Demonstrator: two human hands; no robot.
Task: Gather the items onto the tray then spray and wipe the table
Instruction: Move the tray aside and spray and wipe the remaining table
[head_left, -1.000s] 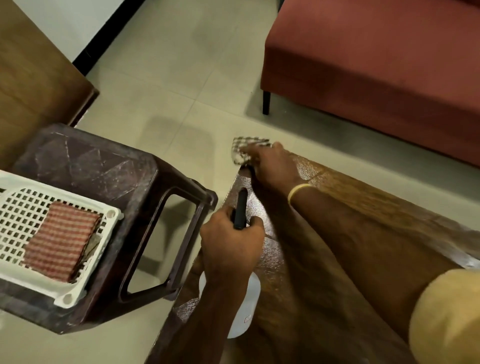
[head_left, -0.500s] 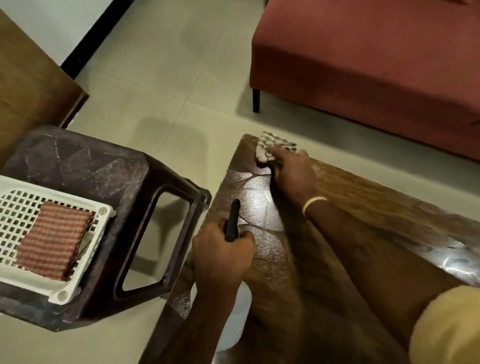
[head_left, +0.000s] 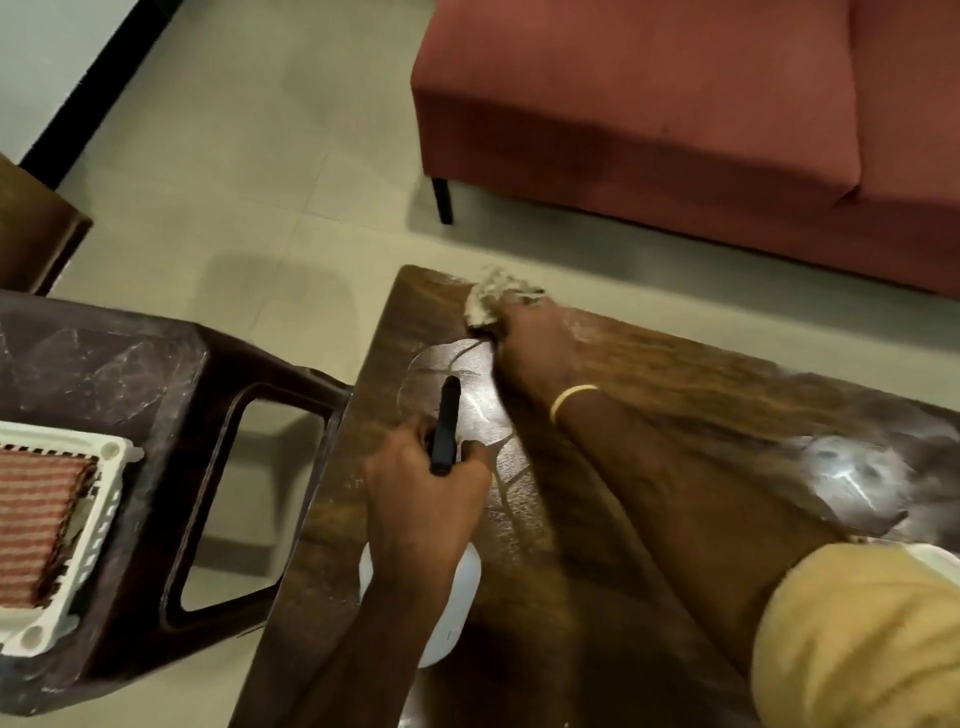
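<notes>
A red sofa (head_left: 675, 119) fills the upper right of the frame, standing on a thin black leg (head_left: 443, 200). Pale floor tiles (head_left: 249, 171) spread across the upper middle. At left stands a dark brown plastic stool (head_left: 171, 467). A black skirting strip (head_left: 98, 73) runs diagonally at upper left, beside a brown wooden corner (head_left: 36, 234).

Red sofa (head_left: 675, 119) — beige tiled floor (head_left: 249, 171)
</notes>
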